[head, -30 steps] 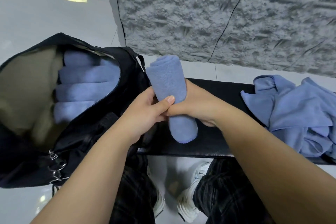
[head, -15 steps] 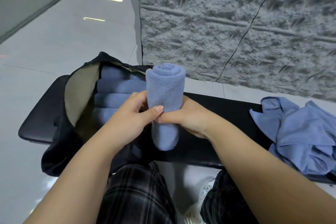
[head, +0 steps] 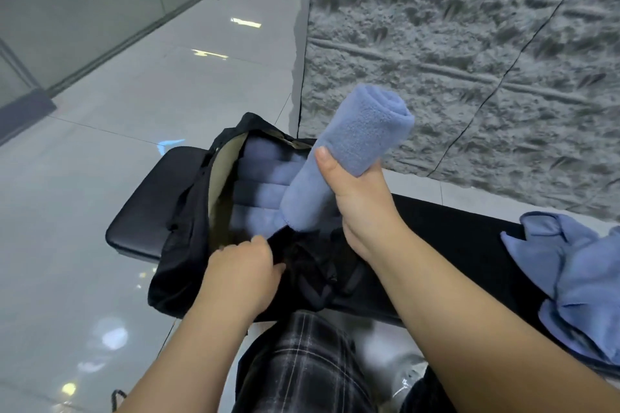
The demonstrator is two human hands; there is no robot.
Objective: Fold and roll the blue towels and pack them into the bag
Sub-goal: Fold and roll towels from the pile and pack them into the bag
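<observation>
So the two-handed squeeze on the roll is over. Half a second back both hands were wrapped around the rolled towel (head: 349, 157), standing it upright on the table (head: 453, 238). Now only the right hand (head: 364, 198) has it, fingers and thumb curled around the middle, and the roll is lifted clear of the table and tipped over, lower end pointing down at the mouth of the bag (head: 188, 238), upper end up and to the right. That lower end sits right at the near edge of the opening, about touching it as far as I can tell.

The left hand (head: 241, 271) has dropped off the towel and gone to the bag instead. It's pinching the black fabric at the near lip of the opening, looks like it's pulling it open or holding it steady.

Inside the bag there's a row of packed rolls (head: 265, 191) lying side by side against the tan lining, so this one probably goes in next to the nearest of them. Rolling step for this towel looks done, it's the stuffing-in bit now. The roll looks snug, but one-handed it could loosen if it catches on the lip.

Off to the right a heap of loose blue towels (head: 570, 278) waits on the table, so plenty left to do.
</observation>
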